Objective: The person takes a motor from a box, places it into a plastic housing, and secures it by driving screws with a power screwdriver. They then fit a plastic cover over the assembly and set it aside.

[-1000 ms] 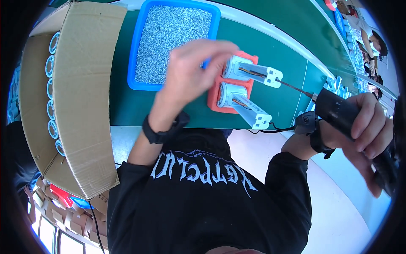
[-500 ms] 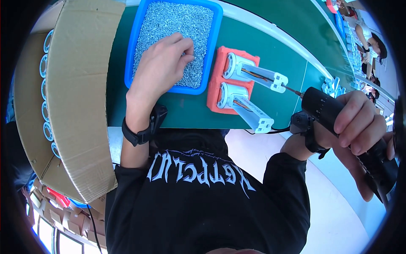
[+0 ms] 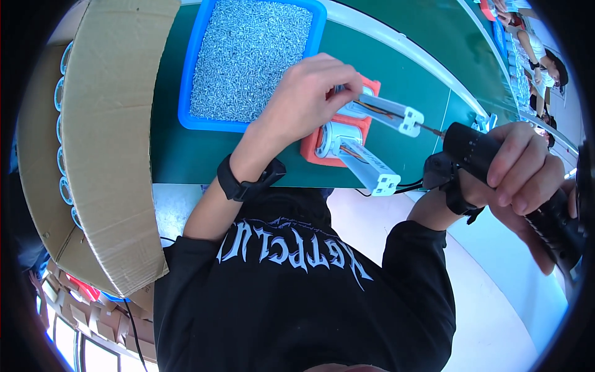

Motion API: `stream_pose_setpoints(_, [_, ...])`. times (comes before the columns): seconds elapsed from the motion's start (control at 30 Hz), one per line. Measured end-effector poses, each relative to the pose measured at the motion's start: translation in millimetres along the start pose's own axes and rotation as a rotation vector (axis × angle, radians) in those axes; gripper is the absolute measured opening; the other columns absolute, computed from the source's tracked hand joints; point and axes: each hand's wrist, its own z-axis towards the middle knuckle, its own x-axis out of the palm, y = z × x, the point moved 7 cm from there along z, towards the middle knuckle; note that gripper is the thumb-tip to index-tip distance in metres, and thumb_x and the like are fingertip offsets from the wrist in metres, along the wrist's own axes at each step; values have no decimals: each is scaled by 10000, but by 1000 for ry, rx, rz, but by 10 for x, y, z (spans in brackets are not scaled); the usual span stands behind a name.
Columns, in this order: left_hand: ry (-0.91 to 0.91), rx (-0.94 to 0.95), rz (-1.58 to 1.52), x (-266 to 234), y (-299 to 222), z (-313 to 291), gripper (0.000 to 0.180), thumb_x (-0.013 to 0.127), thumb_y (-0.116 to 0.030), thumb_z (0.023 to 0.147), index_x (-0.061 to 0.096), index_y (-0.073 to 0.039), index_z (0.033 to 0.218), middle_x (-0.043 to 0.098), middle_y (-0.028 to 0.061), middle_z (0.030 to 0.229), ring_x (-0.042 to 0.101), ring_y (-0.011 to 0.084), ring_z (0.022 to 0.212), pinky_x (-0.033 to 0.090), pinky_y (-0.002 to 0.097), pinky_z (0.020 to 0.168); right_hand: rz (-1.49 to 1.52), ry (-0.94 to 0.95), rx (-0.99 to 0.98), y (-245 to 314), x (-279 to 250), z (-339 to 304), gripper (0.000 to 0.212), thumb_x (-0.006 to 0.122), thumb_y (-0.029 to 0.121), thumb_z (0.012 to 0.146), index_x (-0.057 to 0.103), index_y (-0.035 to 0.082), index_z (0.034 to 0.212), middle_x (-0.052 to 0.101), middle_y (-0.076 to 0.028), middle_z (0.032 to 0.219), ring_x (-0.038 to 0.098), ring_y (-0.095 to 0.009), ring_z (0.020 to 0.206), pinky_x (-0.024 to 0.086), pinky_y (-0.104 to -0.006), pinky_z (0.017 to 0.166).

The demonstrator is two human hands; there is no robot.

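My right hand point(image 3: 527, 173) is wrapped round a black electric screwdriver point(image 3: 469, 149). Its thin bit points left and reaches the end face of the farther white housing point(image 3: 396, 118), which has coloured wires along its open side. A nearer housing of the same kind point(image 3: 369, 167) lies beside it; both round bases sit in an orange-red foam block point(image 3: 319, 149). Over the farther base is my left hand point(image 3: 313, 93), thumb and fingers pinched together; what they hold, if anything, is hidden. Left of it stands a blue tray point(image 3: 186, 105) full of small silvery screws point(image 3: 245, 56).
A tall cardboard box point(image 3: 114, 142) with several white rings point(image 3: 61, 127) along its inside stands at the left. The green table point(image 3: 170, 155) has a pale rail point(image 3: 396, 40) along its far side. Other people point(image 3: 539, 62) are at the far right.
My left hand has left the screws in the tray and moved right, over the farther housing's base. The right hand and screwdriver have hardly moved.
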Motion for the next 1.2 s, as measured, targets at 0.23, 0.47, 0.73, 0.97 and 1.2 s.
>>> stream_pose_setpoints(0.23, [65,-81,53,42,-19,-1,132,698,-13,760,648,-47,878,664,75,843,643,212,727,517,301,617,28,-49,-51,154,-89,-75,639,759,695,572,615,141,856,583,38,655,566,-70,510,465,-177,522])
stream_pose_setpoints(0.47, [-17,-40,-115,-83,-202,0,156,690,6,754,651,-52,893,679,59,862,654,228,728,514,322,602,136,-263,-153,726,-469,-189,537,797,641,541,551,165,566,562,71,572,545,-47,473,461,-161,530])
stream_pose_setpoints(0.73, [46,-157,-278,-82,-158,4,110,672,20,779,683,-27,878,703,79,906,684,185,811,541,283,672,238,-325,-170,681,-463,-181,527,814,613,528,540,164,550,567,86,555,544,-43,467,464,-162,532])
stream_pose_setpoints(0.97, [53,-145,-298,-81,-136,2,131,664,25,782,705,-26,895,708,97,920,691,196,798,557,282,689,203,-299,-150,667,-456,-144,539,803,639,529,550,163,553,574,86,561,559,-47,478,470,-164,539])
stream_pose_setpoints(1.2, [16,-103,-237,-41,-142,-37,135,661,13,779,704,-36,898,707,100,950,690,213,797,556,282,686,144,-202,-112,601,-354,-78,594,762,713,519,556,156,553,585,79,574,576,-56,496,478,-177,555])
